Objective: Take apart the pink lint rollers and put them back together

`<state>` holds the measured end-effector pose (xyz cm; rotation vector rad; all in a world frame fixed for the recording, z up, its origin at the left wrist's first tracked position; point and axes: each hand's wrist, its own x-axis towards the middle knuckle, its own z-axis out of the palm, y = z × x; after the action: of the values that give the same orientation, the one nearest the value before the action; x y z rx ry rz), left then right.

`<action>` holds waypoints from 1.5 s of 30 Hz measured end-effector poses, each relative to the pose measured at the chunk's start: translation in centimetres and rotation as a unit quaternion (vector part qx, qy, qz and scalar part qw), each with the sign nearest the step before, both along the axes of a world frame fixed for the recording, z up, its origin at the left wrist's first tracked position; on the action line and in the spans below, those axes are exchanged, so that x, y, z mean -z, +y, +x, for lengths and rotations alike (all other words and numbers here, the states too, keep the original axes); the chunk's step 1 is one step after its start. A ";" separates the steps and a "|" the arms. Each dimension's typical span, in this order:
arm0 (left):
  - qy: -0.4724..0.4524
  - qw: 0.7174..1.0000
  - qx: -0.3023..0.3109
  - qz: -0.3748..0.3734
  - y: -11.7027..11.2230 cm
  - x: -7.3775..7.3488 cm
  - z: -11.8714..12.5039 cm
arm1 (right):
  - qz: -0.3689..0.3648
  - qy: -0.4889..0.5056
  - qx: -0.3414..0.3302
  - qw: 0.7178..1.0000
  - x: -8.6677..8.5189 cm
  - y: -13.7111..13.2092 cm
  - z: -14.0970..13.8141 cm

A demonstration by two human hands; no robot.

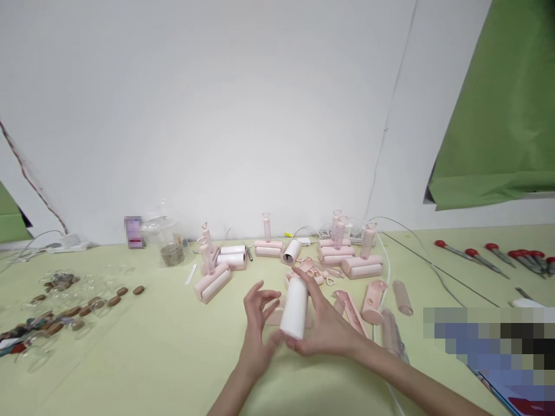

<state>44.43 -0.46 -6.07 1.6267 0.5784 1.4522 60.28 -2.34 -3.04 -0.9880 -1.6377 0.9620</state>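
Observation:
A white lint-roller paper roll (pixel 295 309) is held tilted above the table, with my right hand (pixel 323 323) closed around its right side. My left hand (pixel 259 323) is just left of it with fingers spread. Its thumb is by the roll's lower end; I cannot tell whether it touches. Partly hidden behind the roll lies a translucent pink piece (pixel 275 316). Farther back are loose pink plastic parts (pixel 310 267) and another white roll (pixel 292 252). To the right of my right hand rest an open pink casing (pixel 352 312) and a pink shell (pixel 373 301).
Assembled pink lint rollers (pixel 212 282) stand along the wall. A white cable (pixel 387 271) crosses the right side. Red-handled tools (pixel 479 260) lie far right. At left are brown oval pieces (pixel 115 301), clear plastic pieces (pixel 91 283) and a clear tub (pixel 171 248).

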 end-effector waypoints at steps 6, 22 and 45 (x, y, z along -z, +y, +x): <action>-0.057 0.912 0.132 -0.385 -0.3 -2.5 0.2 | 0.068 -0.135 -0.099 0.983 -1.1 1.2 -1.3; -0.331 0.803 0.047 -0.492 2.3 -2.8 -1.6 | 0.009 -0.134 0.045 0.990 -1.6 8.0 5.2; -0.217 0.909 -0.023 -0.355 -1.1 -3.8 4.4 | -0.028 -0.034 0.067 0.997 -1.7 2.6 -2.0</action>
<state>48.86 -1.51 -2.28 0.7003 0.7672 1.3534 58.25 0.22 -1.34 -1.1660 -1.5859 0.8963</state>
